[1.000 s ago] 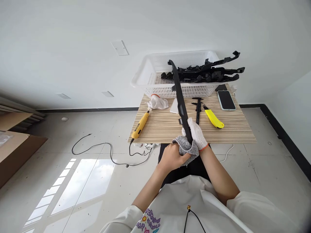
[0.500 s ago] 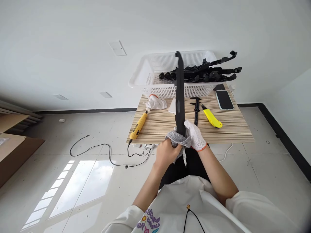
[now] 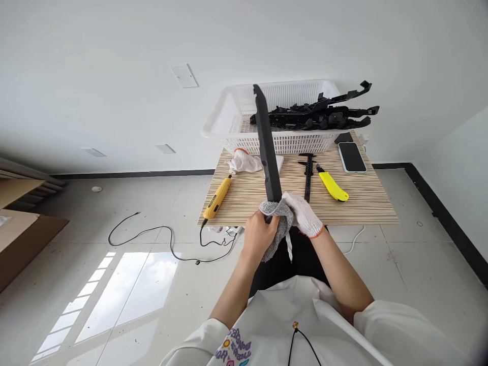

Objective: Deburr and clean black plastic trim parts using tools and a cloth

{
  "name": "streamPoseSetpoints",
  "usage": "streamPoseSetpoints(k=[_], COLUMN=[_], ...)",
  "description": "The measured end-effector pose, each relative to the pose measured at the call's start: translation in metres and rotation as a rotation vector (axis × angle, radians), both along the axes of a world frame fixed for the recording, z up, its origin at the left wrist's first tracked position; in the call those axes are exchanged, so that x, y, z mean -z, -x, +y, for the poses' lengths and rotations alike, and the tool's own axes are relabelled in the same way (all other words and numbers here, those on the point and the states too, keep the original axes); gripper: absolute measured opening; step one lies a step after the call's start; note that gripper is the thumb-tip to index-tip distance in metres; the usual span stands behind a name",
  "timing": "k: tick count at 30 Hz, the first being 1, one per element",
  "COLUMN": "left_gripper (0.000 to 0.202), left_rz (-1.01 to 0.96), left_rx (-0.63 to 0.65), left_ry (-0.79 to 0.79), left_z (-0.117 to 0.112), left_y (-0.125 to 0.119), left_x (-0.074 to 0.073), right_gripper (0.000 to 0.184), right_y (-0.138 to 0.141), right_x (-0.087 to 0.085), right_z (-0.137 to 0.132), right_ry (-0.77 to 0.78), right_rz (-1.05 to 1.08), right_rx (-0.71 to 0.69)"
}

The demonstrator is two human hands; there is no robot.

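Observation:
A long black plastic strip (image 3: 268,147) rises from between my hands, its top leaning left in front of the basket. Its lower end is wrapped in a grey cloth (image 3: 277,231). My bare left hand (image 3: 260,233) is closed on the cloth around that end. On the right side, my right hand (image 3: 302,213), in a white knit glove with an orange hem, is closed against the cloth and the strip's lower end. Its fingertips are partly hidden. A white strap end dangles below the cloth.
A white basket (image 3: 229,133) at the table's back holds several similar black parts (image 3: 324,114), some jutting out right. On the striped table (image 3: 366,206) lie a yellow rotary tool (image 3: 218,198), glove (image 3: 245,161), caliper (image 3: 308,178), yellow utility knife (image 3: 333,185) and phone (image 3: 352,156). A cable (image 3: 173,244) crosses the floor.
The black strip has tilted from nearly upright to leaning left and turned about its length, showing a broader face. Both hands have shifted slightly left with the cloth.

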State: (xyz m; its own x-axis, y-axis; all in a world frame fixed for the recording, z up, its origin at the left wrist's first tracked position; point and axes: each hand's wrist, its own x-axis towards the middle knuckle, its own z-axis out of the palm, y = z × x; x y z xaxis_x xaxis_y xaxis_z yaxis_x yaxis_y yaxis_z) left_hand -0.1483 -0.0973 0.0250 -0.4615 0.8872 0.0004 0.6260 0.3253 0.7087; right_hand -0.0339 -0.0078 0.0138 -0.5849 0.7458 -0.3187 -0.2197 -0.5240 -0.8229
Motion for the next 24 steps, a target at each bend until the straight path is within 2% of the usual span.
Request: streamPoseSetpoints(k=[3,6,8,11,14,17,20,24], left_gripper=[0.052,0.057,0.05,0.025,0.051,0.054,0.047,0.03], left_rz=[-0.054,-0.125,-0.165,-0.197,-0.18,-0.184,-0.205,-0.17], left_rx=[0.009,0.009,0.004,0.066,0.17,0.227,0.192,0.04], left_ry=[-0.001,-0.001,-0.033,-0.133,-0.137,-0.1,-0.097,-0.062], left_z=[0.0,0.0,-0.001,-0.003,-0.006,-0.009,-0.008,-0.002], left_y=[0.008,0.014,0.014,0.009,0.0,-0.008,-0.012,-0.013], left_x=[0.005,0.006,0.003,-0.004,-0.008,-0.007,-0.005,-0.003], right_gripper=[0.037,0.027,0.019,0.018,0.022,0.028,0.033,0.033], right_y=[-0.003,-0.004,-0.003,0.0,0.002,0.002,0.003,0.005], right_x=[-0.008,-0.012,-0.011,-0.006,0.0,0.004,0.005,0.005], right_z=[-0.003,-0.003,-0.003,-0.002,-0.002,-0.001,-0.001,-0.002], right_ry=[-0.092,-0.13,-0.15,-0.154,-0.145,-0.142,-0.121,-0.085], right_rz=[0.014,0.013,0.032,0.084,0.09,0.027,0.001,0.061], right_rx=[-0.078,-0.098,-0.104,-0.106,-0.084,-0.032,-0.024,-0.042])
